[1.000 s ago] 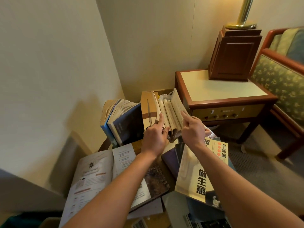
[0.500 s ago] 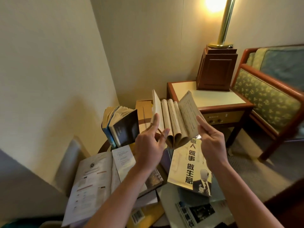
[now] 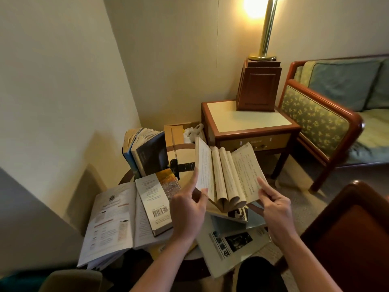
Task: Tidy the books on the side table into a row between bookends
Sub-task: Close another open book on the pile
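Round dark-wood desk (image 3: 126, 179): top nearly buried in print, and only the rim shows, ahead-left of the left grip. My reading is that the task is partway through, with a few volumes upright and most lying flat.

Large white open booklet (image 3: 113, 220): glossy, floppy, sprawled flat to the left of the left grip.

Black-and-white printed magazine (image 3: 231, 247): thin, limp, below and between both grips.

Blue and black upright paperbacks (image 3: 147, 152): lean together beyond the left grip, page blocks swollen and wavy. Likely the start of the row.

Yellowed soft-cover book (image 3: 229, 178): held off the desk between both grips, splayed open, pages bowing in loose curled sheaves. Paper is matte and pliant.
- Left hand (image 3: 187, 209): grip pinches the left leaf, index finger laid up the page.
- Right hand (image 3: 275, 207): grip curls round the right edge, index finger out on the page.
- Step in hand, as I judge it: closing this book.
- Next move calls for pressing the halves together, squaring the sheaves, then standing the book beside the upright pair.

Face-down paperback with barcode (image 3: 155, 203): stiffer, flat, just left of the left grip.

Small dark angled plate (image 3: 183, 166): probably a bookend, beyond the left grip. Detail is unclear.
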Demonstrator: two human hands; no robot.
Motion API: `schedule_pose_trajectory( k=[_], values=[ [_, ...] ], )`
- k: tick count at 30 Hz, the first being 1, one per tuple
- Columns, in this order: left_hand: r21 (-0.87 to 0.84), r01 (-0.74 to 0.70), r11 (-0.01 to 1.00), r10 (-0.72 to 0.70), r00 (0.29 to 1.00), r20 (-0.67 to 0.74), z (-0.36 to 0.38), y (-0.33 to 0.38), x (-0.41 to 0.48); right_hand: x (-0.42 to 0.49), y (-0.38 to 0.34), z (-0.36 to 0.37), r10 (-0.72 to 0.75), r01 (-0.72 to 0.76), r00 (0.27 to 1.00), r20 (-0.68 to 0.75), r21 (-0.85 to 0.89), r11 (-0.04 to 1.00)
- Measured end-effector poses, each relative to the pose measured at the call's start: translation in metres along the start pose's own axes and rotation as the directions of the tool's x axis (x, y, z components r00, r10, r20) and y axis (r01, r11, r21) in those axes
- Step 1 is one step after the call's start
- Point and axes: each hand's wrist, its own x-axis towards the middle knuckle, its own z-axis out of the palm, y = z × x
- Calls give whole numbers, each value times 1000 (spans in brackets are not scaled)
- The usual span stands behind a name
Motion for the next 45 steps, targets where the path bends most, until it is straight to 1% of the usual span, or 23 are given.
schedule_pose_trajectory(
  k=[2, 4, 6, 9, 11, 12, 14, 15, 16, 17, 18, 19, 20, 21, 24, 25, 27, 29, 31, 35, 40, 43, 45],
  values=[
    [1, 69, 998, -69, 996, 48, -6, -2, 9, -1, -1, -3, -2, 2, 1000, -4, -48, 999],
    [-35, 187, 982, -178, 968, 178, -14, -6, 23, 1, -2, -8, 11, -11, 1000, -6, -67, 998],
    [-40, 326, 945, -292, 890, 351, -21, -10, 38, 4, -4, -12, 45, -45, 999, 0, -81, 996],
    [-121, 570, 813, -416, 713, 565, -23, -10, 53, 10, -8, -14, 68, -67, 998, -1, -172, 983],
    [-120, 629, 768, -425, 640, 640, -17, -8, 55, 15, -8, -12, 53, -50, 999, 3, -276, 960],
    [-112, 636, 764, -424, 625, 655, -13, -8, 55, 16, -8, -11, 40, -34, 999, 10, -329, 944],
    [-102, 622, 776, -425, 635, 645, -8, -6, 55, 20, -5, -9, -13, 22, 1000, 23, -492, 870],
    [-91, 605, 791, -425, 650, 630, -6, -4, 55, 22, -2, -9, -42, 55, 998, 35, -608, 792],
    [-77, 588, 805, -426, 663, 616, -4, -3, 56, 24, 2, -8, -54, 73, 997, 49, -735, 675],
    [-67, 576, 815, -426, 673, 604, -2, -3, 55, 26, 6, -7, -77, 88, 995, 57, -863, 497],
    [-62, 565, 823, -423, 682, 597, -1, -2, 55, 27, 9, -5, -132, 113, 988, 78, -952, 286],
    [-62, 557, 828, -418, 688, 593, 0, -1, 55, 30, 11, -3, -192, 147, 973, 124, -983, 108],
    [-69, 554, 830, -415, 694, 589, 0, 1, 55, 31, 11, 1, -236, 197, 953, 188, -980, 15],
    [-84, 555, 828, -409, 700, 585, 1, 3, 54, 32, 11, 5, -248, 269, 933, 259, -963, 6],
    [-122, 550, 826, -396, 720, 569, 3, 8, 53, 30, 5, 22, -153, 516, 856, 494, -837, 184],
    [-123, 544, 830, -393, 727, 563, 4, 8, 53, 29, 4, 27, -110, 566, 824, 556, -798, 205],
    [-121, 543, 831, -399, 733, 551, 7, 6, 52, 30, 6, 33, -26, 619, 780, 625, -765, 178],
    [-111, 557, 823, -421, 729, 540, 8, 4, 51, 36, 14, 33, 41, 630, 772, 635, -772, 86],
    [-134, 590, 796, -442, 719, 537, 8, 1, 49, 42, 20, 28, 53, 615, 785, 617, -787, 42],
    [-276, 682, 677, -480, 694, 537, 5, -12, 42, 50, 28, 19, 69, 502, 854, 515, -852, 148],
    [-308, 740, 598, -542, 657, 525, 8, -40, 27, 54, 41, 12, 79, 475, 869, 488, -869, 138],
    [-201, 723, 661, -582, 663, 471, 11, -59, 17, 53, 43, 14, 65, 476, 871, 486, -870, 129],
    [-37, 643, 765, -573, 706, 415, 15, -63, 13, 54, 45, 14, 68, 476, 870, 488, -868, 139]
  ],
)
